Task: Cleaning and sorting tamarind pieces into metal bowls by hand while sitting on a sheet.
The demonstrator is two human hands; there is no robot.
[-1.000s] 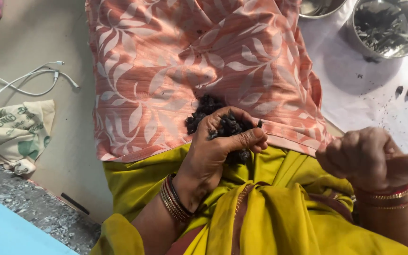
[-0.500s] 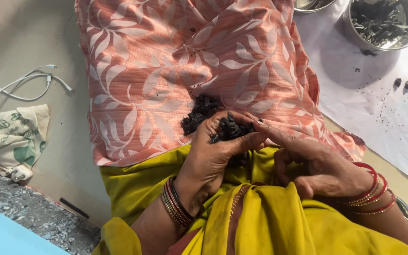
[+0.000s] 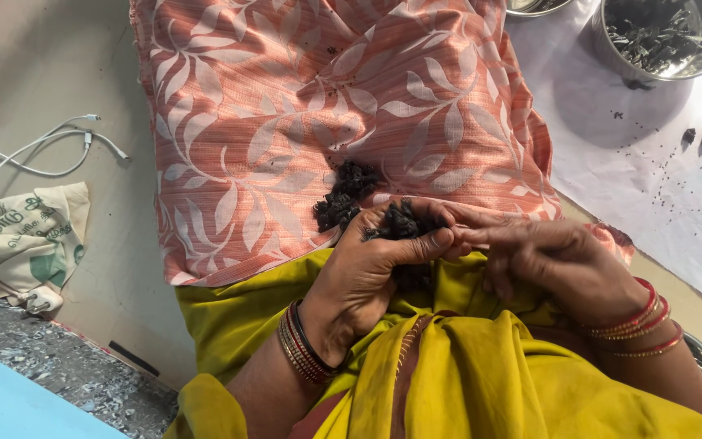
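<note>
A home floor workspace: the person sits on a bare floor beside a leaf-patterned pink cloth, steel bowls on white paper, a cloth bag and a white cable.

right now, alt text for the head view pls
The left hand cups a clump of dark dried pieces while the right hand picks at it, over a pink leaf-print cloth holding a small dark pile.
</note>
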